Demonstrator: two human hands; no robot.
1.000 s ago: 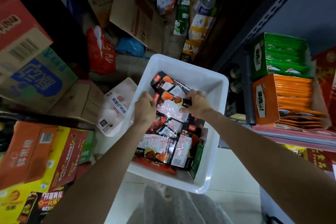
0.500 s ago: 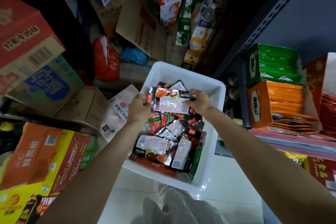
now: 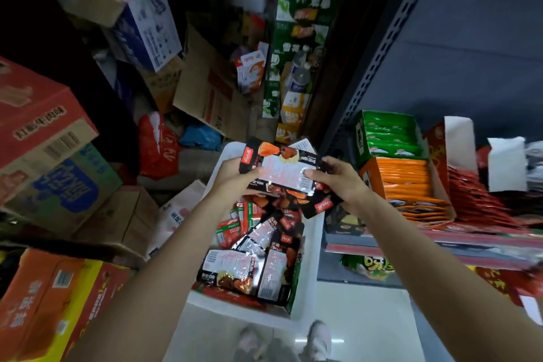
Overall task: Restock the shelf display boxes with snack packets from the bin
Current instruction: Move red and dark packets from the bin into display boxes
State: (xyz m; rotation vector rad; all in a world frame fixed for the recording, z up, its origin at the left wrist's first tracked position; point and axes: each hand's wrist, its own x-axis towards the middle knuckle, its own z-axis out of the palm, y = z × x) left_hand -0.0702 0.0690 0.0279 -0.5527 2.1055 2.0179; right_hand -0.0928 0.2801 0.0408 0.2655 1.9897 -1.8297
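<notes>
Black glossy snack packets (image 3: 282, 173), a small stack of them, sit between both hands above the white bin (image 3: 308, 297). The left hand (image 3: 235, 176) grips the stack's left end, fingers curled underneath and thumb on top; the right hand (image 3: 338, 182) pinches the right end, thumb pressed on the silvery face and the other fingers wrapped behind. The stack hangs over the bin's far rim, at about twelve o'clock from the bin's centre, clear of the loose packets below.

More black and red packets lie jumbled in the bin, so plenty of stock is left to move. At three o'clock from the hands stands the shelf (image 3: 440, 239) with its display boxes: a green box (image 3: 388, 132) at the back, an orange box (image 3: 408, 182) just beside the right hand, and a red box (image 3: 470, 185) further right. The green and orange boxes look well filled with upright packets in their own colours. I cannot tell which box takes the black ones, or whether that box is in view.

By my judgement the job is partway: one batch has been gathered and squared up in the hands, but not yet placed, and several more batches remain in the bin
</notes>
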